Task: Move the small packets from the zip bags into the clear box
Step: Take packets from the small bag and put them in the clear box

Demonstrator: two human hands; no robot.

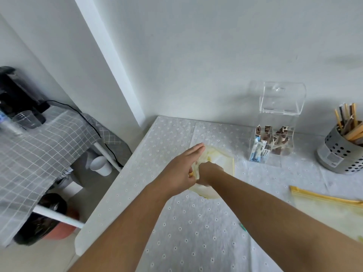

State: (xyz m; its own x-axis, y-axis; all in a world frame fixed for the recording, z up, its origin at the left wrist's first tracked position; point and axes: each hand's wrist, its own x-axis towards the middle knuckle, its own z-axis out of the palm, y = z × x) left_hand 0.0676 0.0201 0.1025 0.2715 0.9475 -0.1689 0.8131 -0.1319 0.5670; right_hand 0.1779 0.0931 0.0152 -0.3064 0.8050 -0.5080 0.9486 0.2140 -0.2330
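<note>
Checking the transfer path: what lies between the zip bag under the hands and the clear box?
Only bare tablecloth separates zip bag and clear box, per head view.

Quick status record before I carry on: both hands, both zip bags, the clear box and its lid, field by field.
left hand: thumb pinches the mouth of the zip bag, fingers straight
right hand: reaching into that bag; fingers hidden
second zip bag: flat on the table, far right, untouched
clear box: upright by the wall, lid raised
box contents: brown packets, blue-white packets
metal holder: right of the box, sticks in it
</note>
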